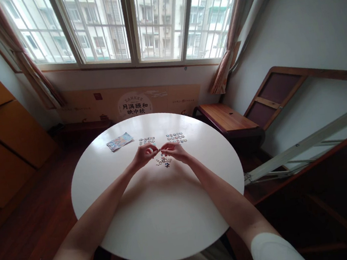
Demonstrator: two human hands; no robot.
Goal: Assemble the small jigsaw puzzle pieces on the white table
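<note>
Over the middle of the round white table, my left hand (pixel 145 154) and my right hand (pixel 174 150) meet fingertip to fingertip. Both are closed in a pinch on a tiny jigsaw puzzle piece (pixel 159 150), mostly hidden by the fingers. Just below them lies a small loose pile of jigsaw puzzle pieces (pixel 164 161). Beyond my left hand, rows of pieces (pixel 146 140) are laid out, partly covered by that hand. A second group of rows (pixel 176 137) lies beyond my right hand. A colourful printed picture sheet (pixel 120 141) rests on the table to the left.
The round white table (pixel 160 225) stands before a barred window (pixel 127 25). A wooden bench (pixel 228 116) is at the back right, near a leaning wooden frame (pixel 275 91). Orange-brown cabinets (pixel 0 148) line the left side. A printed board (pixel 162 95) stands behind the table.
</note>
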